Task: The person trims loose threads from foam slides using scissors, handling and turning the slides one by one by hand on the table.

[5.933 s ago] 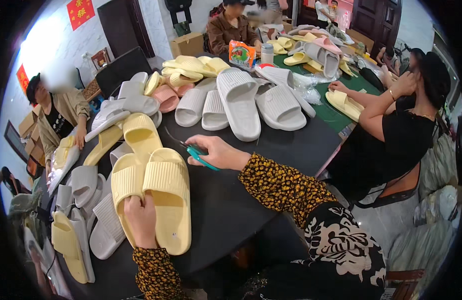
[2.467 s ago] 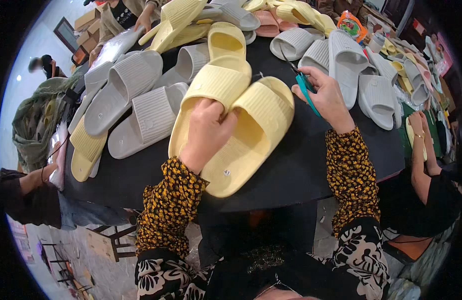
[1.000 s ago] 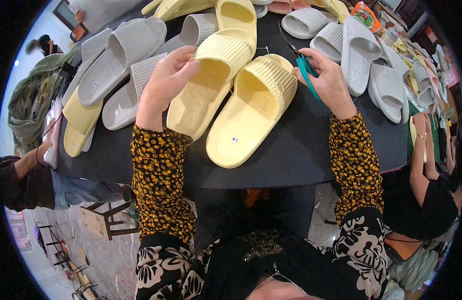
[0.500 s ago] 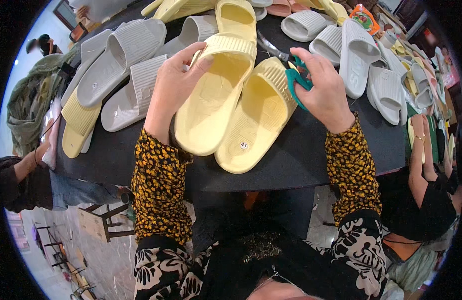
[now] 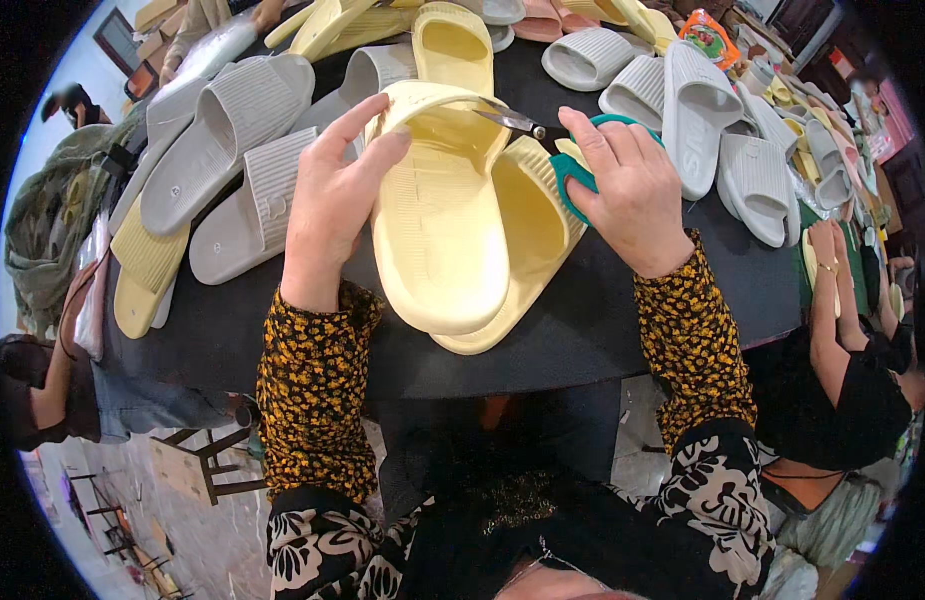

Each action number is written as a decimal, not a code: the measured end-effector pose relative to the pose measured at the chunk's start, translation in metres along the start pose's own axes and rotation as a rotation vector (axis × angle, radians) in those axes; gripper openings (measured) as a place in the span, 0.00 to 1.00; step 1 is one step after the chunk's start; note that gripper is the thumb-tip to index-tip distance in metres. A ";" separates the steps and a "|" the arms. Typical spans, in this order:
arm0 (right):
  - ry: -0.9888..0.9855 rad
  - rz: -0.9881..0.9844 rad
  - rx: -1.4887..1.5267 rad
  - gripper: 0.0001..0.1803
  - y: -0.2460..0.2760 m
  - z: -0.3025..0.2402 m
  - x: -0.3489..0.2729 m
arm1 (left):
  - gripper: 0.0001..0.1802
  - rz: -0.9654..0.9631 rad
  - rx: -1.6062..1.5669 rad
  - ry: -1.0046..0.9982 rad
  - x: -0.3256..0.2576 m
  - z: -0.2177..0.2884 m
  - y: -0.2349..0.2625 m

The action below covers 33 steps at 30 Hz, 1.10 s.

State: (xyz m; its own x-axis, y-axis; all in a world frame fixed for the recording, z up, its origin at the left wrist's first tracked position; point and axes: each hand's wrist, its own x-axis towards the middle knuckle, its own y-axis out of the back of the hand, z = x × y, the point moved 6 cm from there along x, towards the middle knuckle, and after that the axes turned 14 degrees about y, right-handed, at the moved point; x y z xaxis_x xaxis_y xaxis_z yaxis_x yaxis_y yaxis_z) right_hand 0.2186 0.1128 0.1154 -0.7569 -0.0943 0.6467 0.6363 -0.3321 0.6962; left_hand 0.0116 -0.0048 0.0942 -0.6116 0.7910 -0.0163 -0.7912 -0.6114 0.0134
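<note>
- Nearest us, our left hand (image 5: 334,200) clasps the strap edge of a yellow slide (image 5: 437,215), tilting it up off the black table (image 5: 602,330).
- Our right hand (image 5: 627,190) is closed around green scissors (image 5: 557,150), blades at the strap.
- A second yellow slide (image 5: 527,240) lies under it, touching.
- We judge the slide light, soft foam, a little springy; best held by the strap or sole rim.
- Farther off, grey slides (image 5: 227,110) crowd the table.
</note>
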 end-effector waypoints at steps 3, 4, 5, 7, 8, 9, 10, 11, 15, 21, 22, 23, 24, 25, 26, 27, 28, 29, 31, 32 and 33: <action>-0.008 0.015 -0.010 0.35 -0.001 0.002 0.000 | 0.27 -0.001 -0.043 -0.003 -0.002 0.003 0.000; -0.007 0.014 -0.014 0.35 -0.001 0.002 -0.001 | 0.27 -0.010 -0.067 -0.006 -0.002 0.003 -0.001; 0.008 0.011 -0.030 0.35 -0.001 0.002 -0.001 | 0.27 -0.013 -0.069 -0.009 -0.003 0.005 -0.002; 0.024 0.006 -0.045 0.34 -0.002 0.002 -0.002 | 0.27 -0.007 -0.050 0.008 -0.004 0.006 -0.004; 0.022 0.009 -0.050 0.35 -0.002 0.002 -0.002 | 0.27 -0.009 -0.051 0.007 -0.003 0.005 -0.004; 0.020 0.014 -0.053 0.35 -0.001 0.002 -0.002 | 0.27 -0.015 -0.057 0.006 -0.004 0.006 -0.004; 0.020 0.016 -0.054 0.35 0.000 0.001 -0.001 | 0.27 -0.021 -0.062 0.005 -0.005 0.006 -0.004; 0.020 0.024 -0.057 0.35 0.001 0.001 0.000 | 0.27 -0.021 -0.061 0.004 -0.006 0.007 -0.004; -0.035 0.016 -0.025 0.35 0.004 0.001 0.000 | 0.27 -0.013 -0.034 -0.009 -0.009 0.011 -0.007; -0.027 0.029 -0.033 0.35 0.005 0.002 0.001 | 0.28 -0.004 -0.062 -0.020 -0.008 0.010 -0.007; -0.027 0.028 -0.034 0.35 0.004 0.002 0.001 | 0.28 -0.013 -0.083 -0.019 -0.008 0.010 -0.007; -0.025 0.037 -0.038 0.35 0.004 0.002 0.002 | 0.28 -0.013 -0.084 -0.020 -0.008 0.010 -0.007; -0.024 0.045 -0.044 0.35 0.004 0.002 0.002 | 0.28 -0.008 -0.081 -0.026 -0.009 0.010 -0.007; -0.023 0.044 -0.044 0.35 0.004 0.001 0.002 | 0.28 -0.003 -0.078 -0.032 -0.009 0.011 -0.007; -0.027 0.041 -0.047 0.35 0.004 0.001 0.002 | 0.28 -0.003 -0.079 -0.032 -0.010 0.012 -0.007; -0.033 0.038 -0.048 0.35 0.005 0.002 0.002 | 0.28 0.005 -0.058 -0.038 -0.011 0.014 -0.007; -0.035 0.038 -0.048 0.35 0.005 0.003 0.002 | 0.28 0.014 -0.038 -0.044 -0.011 0.017 -0.008; -0.034 0.044 -0.050 0.35 0.006 0.003 0.003 | 0.28 0.013 -0.037 -0.044 -0.010 0.017 -0.008; -0.030 0.048 -0.054 0.35 0.006 0.003 0.002 | 0.28 0.016 -0.060 -0.068 -0.011 0.017 -0.009; -0.029 0.052 -0.058 0.35 0.006 0.003 0.002 | 0.28 0.015 -0.062 -0.068 -0.010 0.016 -0.008; -0.028 0.058 -0.061 0.35 0.006 0.003 0.003 | 0.28 0.011 -0.056 -0.072 -0.010 0.016 -0.007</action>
State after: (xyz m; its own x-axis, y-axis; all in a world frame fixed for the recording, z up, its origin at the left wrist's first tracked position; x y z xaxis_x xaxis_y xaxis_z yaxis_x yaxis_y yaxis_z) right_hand 0.2208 0.1128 0.1223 -0.7140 -0.0889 0.6945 0.6681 -0.3833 0.6378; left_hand 0.0236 -0.0078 0.1101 -0.6200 0.7827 0.0557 -0.7846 -0.6185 -0.0429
